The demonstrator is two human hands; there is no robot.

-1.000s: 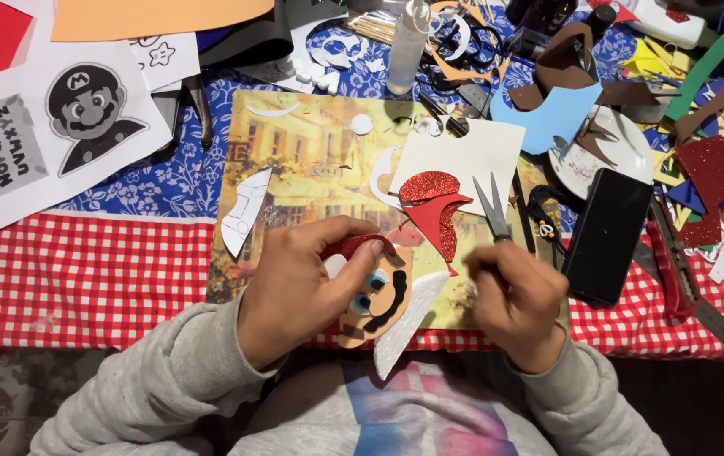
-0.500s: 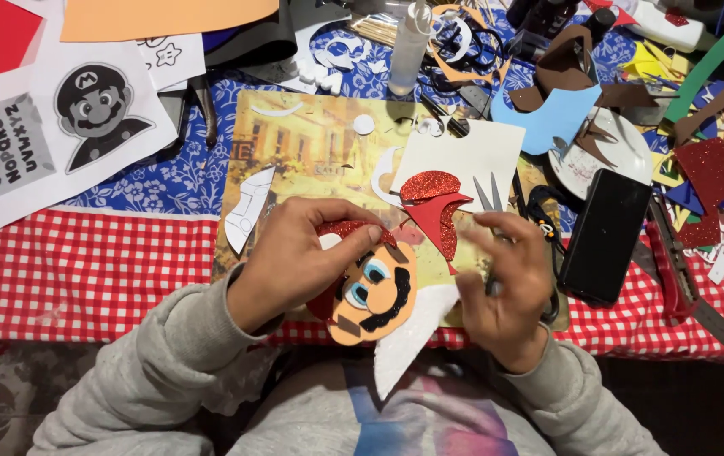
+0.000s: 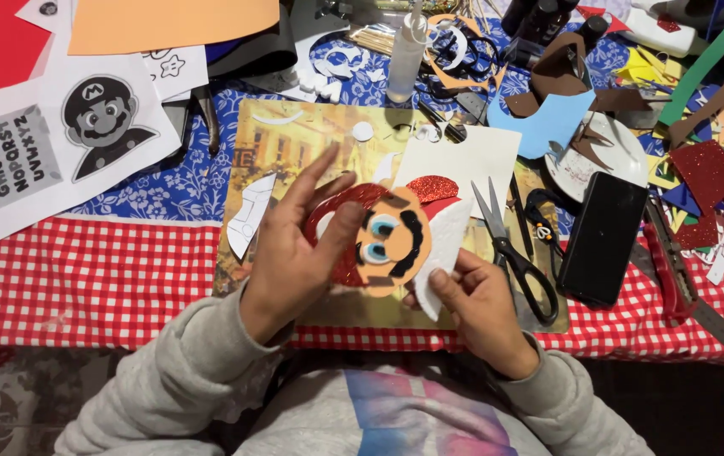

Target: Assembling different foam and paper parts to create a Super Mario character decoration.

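- Head view, left hand (image 3: 294, 253): gripping the foam character face (image 3: 387, 241) by its left side, thumb lying across the red glitter cap part, the other fingers fanned straight up behind it. Compared with half a second ago, the face is sitting higher and turned more squarely toward the camera.
- Head view, right hand (image 3: 484, 308): fingers pinched closed on the lower end of a white curved foam piece (image 3: 446, 253), pressing it against the right edge of the face. Earlier the hand was sitting lower, with the white piece hanging below the face; the piece now appears to be getting fitted alongside the face.
- Head view, the face's location: held in the air above the picture board (image 3: 294, 143), near the table's front edge, over the red checked cloth (image 3: 83, 279).
- Head view, surroundings: black-handled scissors (image 3: 514, 245) lying on the board just right of the hands; a black phone (image 3: 602, 236) further right; a cream sheet (image 3: 471, 156) behind the face; a printed character sheet (image 3: 104, 118) toward the table's left edge; a clear glue bottle (image 3: 406, 55) near the back edge; coloured foam scraps (image 3: 708, 169) piled toward the right edge.
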